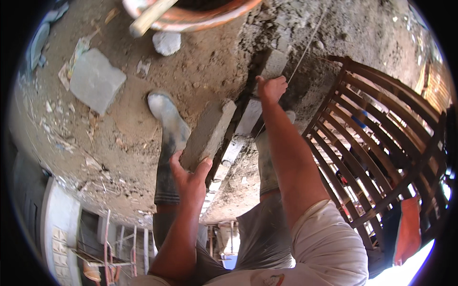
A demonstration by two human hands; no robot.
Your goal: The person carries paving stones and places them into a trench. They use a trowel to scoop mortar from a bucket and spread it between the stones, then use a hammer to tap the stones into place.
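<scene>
My left hand (193, 178) grips the near end of a long grey concrete block (210, 131), thumb on one side and fingers on the other. The block is tilted beside a narrow row of blocks (249, 117). Farther along this row, my right hand (273, 89) is closed over the near end of a pale block (275, 63); its thumb lies at the left edge and its fingers at the right. A taut string (307, 47) passes close to the right fingers. My boots stand on either side of the row, the left boot (169, 119) showing more fully.
An orange-rimmed basin (210, 21) with a wooden handle (151, 16) across it sits at the far side. A white lump (167, 43) and a flat grey slab (97, 80) lie on the soil. A slatted wooden frame (381, 133) stands at the right.
</scene>
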